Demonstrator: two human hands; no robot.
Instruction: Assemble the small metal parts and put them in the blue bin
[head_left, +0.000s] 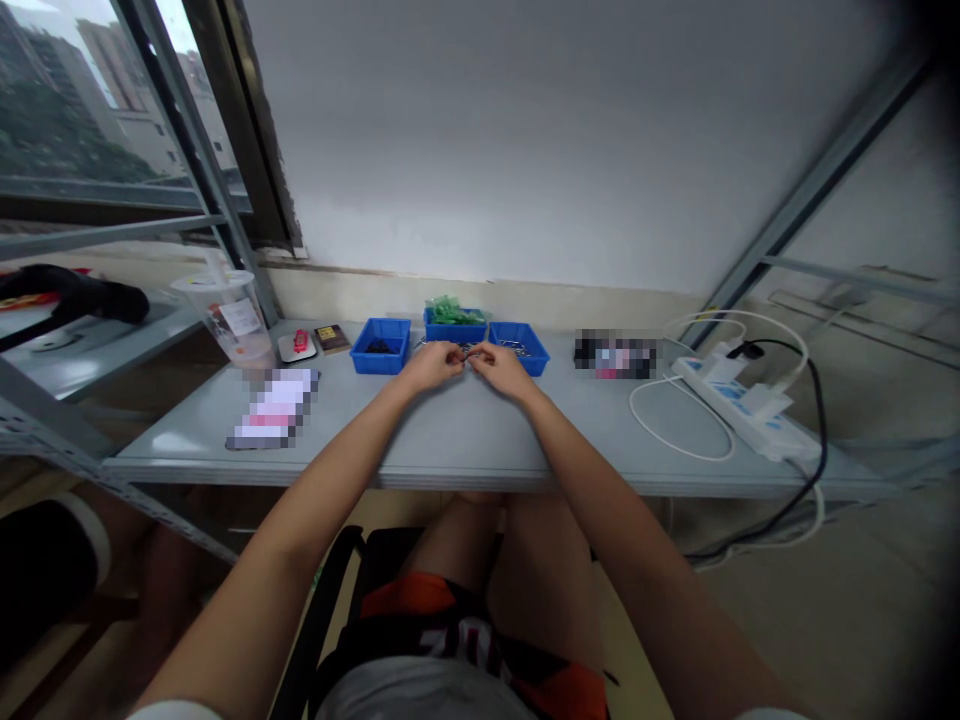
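1. Left hand (433, 366) and right hand (501, 368) meet at the middle of the grey table (465, 440), fingertips almost touching, just in front of the three blue bins.
2. Between the fingertips sits a small metal part (467, 353), tiny and shiny; too small to say what it is.
3. Grip: both hands have fingers pinched together on that small part, thumb against forefinger on each side. Left pinches its left end, right pinches its right end. How firm the pinch is, cannot tell.
4. Key relation: the part lies directly between the two grips, so neither hand is nearer; both are on it. Its long axis looks to run left to right, along the table edge, from one pinch to the other. Which end is the head or tip: cannot tell, too small and blurred.
5. The part is held just above the table surface, close to the front wall of the middle blue bin (455, 330), which is stuffed with green stuff (450, 311).
6. Left blue bin (381, 347) holds dark small bits; right blue bin (519, 347) holds pale metal-looking bits. The right bin is just beside the right hand, the left bin near the left hand.
7. Elsewhere on the table: a clear plastic cup (229, 320) far left, a power strip (742, 405) with white cable (679, 425) and black cable well apart on the right.
8. Both forearms reach straight forward from the seated person, converging at the part.
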